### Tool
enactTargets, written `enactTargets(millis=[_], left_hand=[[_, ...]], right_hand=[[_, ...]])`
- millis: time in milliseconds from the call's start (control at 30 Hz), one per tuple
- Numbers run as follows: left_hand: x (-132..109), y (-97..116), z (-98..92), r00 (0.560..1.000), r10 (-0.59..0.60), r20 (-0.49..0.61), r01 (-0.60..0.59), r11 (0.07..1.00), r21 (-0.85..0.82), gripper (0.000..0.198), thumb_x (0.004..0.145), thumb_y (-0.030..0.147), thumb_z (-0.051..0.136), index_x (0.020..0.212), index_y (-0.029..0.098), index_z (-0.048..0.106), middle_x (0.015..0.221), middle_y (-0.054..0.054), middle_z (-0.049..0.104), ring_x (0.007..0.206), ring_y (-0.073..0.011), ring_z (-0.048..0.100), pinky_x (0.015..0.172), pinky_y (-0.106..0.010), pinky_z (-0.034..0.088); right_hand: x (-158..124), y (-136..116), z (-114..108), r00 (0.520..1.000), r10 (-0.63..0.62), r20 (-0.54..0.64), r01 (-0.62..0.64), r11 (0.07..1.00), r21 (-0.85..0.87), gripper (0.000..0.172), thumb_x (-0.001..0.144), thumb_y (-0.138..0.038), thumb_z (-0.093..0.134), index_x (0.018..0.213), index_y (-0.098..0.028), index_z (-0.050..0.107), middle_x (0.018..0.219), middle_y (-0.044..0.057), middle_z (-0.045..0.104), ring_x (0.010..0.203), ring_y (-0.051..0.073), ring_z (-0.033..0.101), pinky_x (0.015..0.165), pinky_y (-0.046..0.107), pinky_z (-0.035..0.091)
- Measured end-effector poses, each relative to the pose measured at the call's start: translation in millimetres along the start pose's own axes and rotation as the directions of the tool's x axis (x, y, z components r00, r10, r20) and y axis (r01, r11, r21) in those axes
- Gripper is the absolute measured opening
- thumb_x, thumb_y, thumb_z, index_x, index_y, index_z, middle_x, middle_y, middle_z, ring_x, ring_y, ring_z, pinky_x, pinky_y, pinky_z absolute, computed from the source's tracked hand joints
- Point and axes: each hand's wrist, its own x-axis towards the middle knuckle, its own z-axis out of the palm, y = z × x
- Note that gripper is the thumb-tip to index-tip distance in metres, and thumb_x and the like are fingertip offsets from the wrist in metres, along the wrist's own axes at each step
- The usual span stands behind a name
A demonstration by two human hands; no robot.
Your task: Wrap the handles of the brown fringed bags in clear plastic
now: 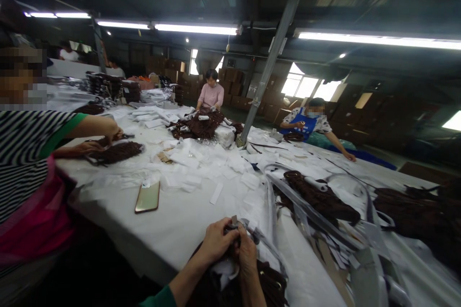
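At the near edge of a long white table (pixel 187 220), my left hand (pixel 215 241) and my right hand (pixel 248 252) are pressed together. Both pinch a small dark item with a clear plastic strip (pixel 257 237) at its top. What exactly the fingers hold is too small to name. Below my wrists lies a dark brown bundle (pixel 268 283) with white paper (pixel 225 268) tucked into it.
A gold phone (pixel 147 197) lies left of my hands. White paper slips (pixel 201 160) litter the table. Brown bundles (pixel 319 199) and clear bags sit to the right. A person in stripes (pixel 25 153) works at the left. Two more people sit across, beside a slanted metal pole (pixel 268 64).
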Motion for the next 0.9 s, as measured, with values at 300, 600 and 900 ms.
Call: enactTargets(millis=[300, 600, 900], left_hand=[[-7, 9, 4.3, 0.995, 0.001, 0.096, -0.046, 0.884, 0.465, 0.035, 0.094, 0.035, 0.03, 0.104, 0.02, 0.059, 0.094, -0.01, 0.069, 0.092, -0.0272, 0.063, 0.085, -0.041, 0.038], [-9, -8, 11.3, 0.992, 0.063, -0.108, -0.031, 0.961, 0.276, 0.038, 0.094, 0.033, 0.033, 0.073, 0.02, 0.062, 0.074, -0.004, 0.068, 0.076, -0.0199, 0.06, 0.08, -0.034, 0.036], [8, -33, -0.3, 0.999, 0.028, -0.019, -0.03, 0.996, -0.089, 0.044, 0.085, 0.047, 0.042, 0.059, 0.016, 0.058, 0.053, 0.003, 0.047, 0.055, -0.0119, 0.043, 0.053, -0.023, 0.028]], right_hand=[[-6, -2, 2, 0.993, -0.082, -0.086, 0.073, 0.991, -0.109, 0.052, 0.072, -0.07, 0.049, 0.049, -0.024, 0.043, 0.035, -0.004, 0.041, 0.035, 0.012, 0.039, 0.037, 0.026, 0.029], [-5, -22, 6, 0.967, -0.253, -0.014, 0.214, 0.848, -0.485, 0.06, 0.077, -0.071, 0.042, 0.045, -0.021, 0.053, 0.044, 0.003, 0.055, 0.045, 0.015, 0.052, 0.046, 0.026, 0.037], [4, -25, -31, 0.934, -0.014, 0.358, 0.117, 0.956, -0.269, 0.047, 0.06, -0.061, 0.067, 0.064, -0.015, 0.06, 0.049, -0.002, 0.056, 0.038, 0.008, 0.044, 0.038, 0.019, 0.029]])
